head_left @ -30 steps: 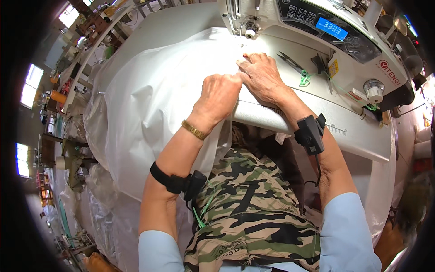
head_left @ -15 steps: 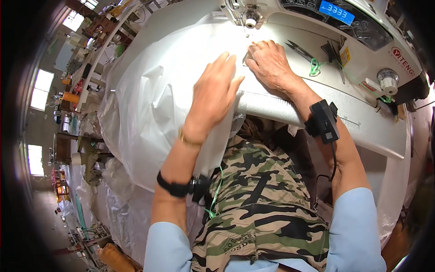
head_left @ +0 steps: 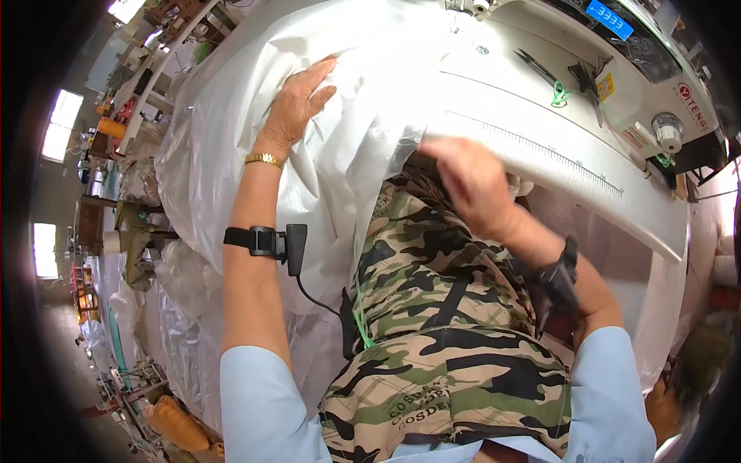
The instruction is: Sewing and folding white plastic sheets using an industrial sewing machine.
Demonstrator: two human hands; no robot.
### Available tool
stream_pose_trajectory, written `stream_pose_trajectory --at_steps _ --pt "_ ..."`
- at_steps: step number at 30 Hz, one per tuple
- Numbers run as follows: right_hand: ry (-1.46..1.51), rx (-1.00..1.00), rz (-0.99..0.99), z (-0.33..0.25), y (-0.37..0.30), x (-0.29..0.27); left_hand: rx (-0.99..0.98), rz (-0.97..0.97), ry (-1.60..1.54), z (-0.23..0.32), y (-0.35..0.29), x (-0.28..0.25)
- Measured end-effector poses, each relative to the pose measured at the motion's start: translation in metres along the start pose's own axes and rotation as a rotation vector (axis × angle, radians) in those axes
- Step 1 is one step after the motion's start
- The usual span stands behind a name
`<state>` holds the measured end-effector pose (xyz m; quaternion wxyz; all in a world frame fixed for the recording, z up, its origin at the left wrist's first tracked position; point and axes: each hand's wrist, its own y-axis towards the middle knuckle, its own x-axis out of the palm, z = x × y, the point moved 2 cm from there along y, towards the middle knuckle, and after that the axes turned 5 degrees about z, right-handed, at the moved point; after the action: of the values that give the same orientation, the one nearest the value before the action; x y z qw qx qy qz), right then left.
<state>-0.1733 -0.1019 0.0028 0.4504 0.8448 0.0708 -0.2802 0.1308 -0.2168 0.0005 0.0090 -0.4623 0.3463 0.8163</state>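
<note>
A large white woven sheet (head_left: 309, 189), like plastic sacking, covers the left of the sewing machine bed (head_left: 525, 127) and hangs in folds over its front edge. Flat on the sheet lies my left hand (head_left: 297, 108), its fingers stretched out and a gold band at the wrist. My right hand (head_left: 471, 185) hovers in front of the bed, beside the sheet's right edge. Its fingertips come close to that edge, but motion smears them, and I cannot tell whether they hold it. The machine's needle area (head_left: 467, 8) is partly cut off at the top.
Dark snips (head_left: 539, 68) with green thread (head_left: 559, 94) lie on the bed below the control panel (head_left: 629, 35). A round dial (head_left: 667, 131) sits on the machine's right end. Camouflage cloth (head_left: 448, 309) covers my lap. Shelves and machines stand at far left.
My left hand has slid left across the sheet. My right hand has left the needle area and dropped toward me, to the bed's front edge. The view has shifted too.
</note>
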Motion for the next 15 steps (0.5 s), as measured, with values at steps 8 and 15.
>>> stream_pose_trajectory --at_steps 8,15 --pt "0.440 0.932 -0.153 -0.010 -0.068 0.121 -0.001 0.005 -0.046 0.003 0.006 0.008" --pt "0.472 0.961 -0.212 -0.001 -0.090 0.180 0.002 0.036 -0.068 0.000 0.009 0.010"
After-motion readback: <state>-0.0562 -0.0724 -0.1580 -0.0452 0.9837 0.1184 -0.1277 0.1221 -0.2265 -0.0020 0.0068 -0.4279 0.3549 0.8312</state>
